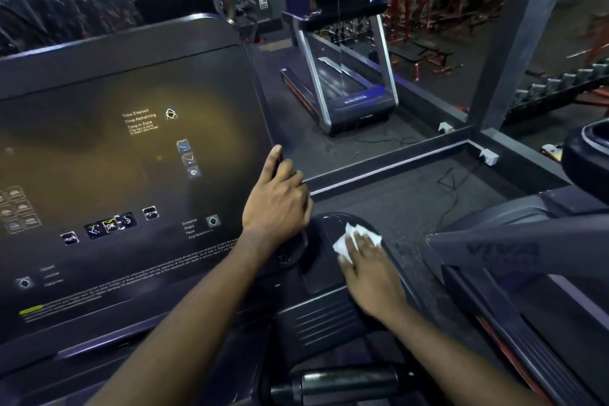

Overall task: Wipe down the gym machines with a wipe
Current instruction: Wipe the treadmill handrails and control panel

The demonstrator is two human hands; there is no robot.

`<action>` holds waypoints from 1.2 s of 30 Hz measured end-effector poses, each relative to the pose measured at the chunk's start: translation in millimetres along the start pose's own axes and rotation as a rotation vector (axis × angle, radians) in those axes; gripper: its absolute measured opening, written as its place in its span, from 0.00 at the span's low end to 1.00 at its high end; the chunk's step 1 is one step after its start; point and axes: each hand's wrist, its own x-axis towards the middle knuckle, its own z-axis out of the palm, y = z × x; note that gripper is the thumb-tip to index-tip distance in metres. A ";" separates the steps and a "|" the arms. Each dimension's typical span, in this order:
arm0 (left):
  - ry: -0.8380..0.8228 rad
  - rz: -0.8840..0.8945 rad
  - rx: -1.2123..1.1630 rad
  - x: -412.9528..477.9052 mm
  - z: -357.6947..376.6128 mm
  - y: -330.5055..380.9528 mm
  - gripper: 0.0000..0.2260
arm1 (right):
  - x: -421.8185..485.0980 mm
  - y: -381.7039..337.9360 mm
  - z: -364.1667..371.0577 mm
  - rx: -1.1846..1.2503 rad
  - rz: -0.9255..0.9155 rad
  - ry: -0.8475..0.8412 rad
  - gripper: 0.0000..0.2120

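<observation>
A large dark treadmill console [125, 155] with a glossy screen and printed labels fills the left of the view. My left hand [278, 198] grips the console's right edge, thumb on the front and fingers curled behind. My right hand [369, 273] lies flat with straight fingers on a white wipe [349, 239], pressing it onto the black side arm tray [333, 260] to the right of the console. Part of the wipe is hidden under my fingers.
A second treadmill [342, 82] stands ahead on the dark floor. Another machine's black frame [514, 247] is close on the right. A grey pillar [507, 43], a low floor ledge, a dumbbell rack and red weight racks lie beyond. A black handlebar [346, 382] sits below.
</observation>
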 end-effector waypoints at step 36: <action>0.012 0.246 -0.057 -6.6 7.5 -19.2 0.19 | -27.1 -162.9 66.5 0.842 1.106 -0.170 0.41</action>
